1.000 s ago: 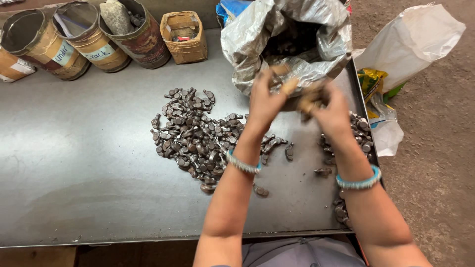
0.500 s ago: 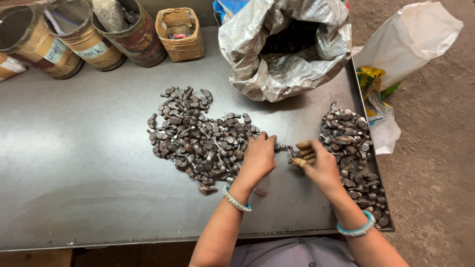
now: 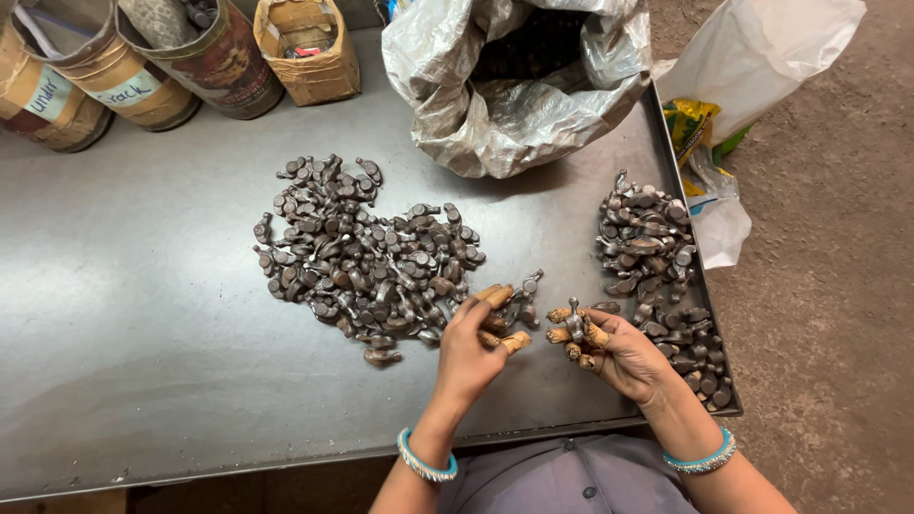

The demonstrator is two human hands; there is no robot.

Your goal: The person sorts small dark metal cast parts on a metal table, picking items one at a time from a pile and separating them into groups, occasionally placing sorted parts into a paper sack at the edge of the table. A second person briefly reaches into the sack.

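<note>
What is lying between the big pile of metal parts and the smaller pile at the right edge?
In the head view, both hands: left hand, right hand.

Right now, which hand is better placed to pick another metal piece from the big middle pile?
Probably the left hand: its fingertips rest at the edge of the middle pile. The right hand already holds a small metal piece and sits nearer the right-side pile.
</note>
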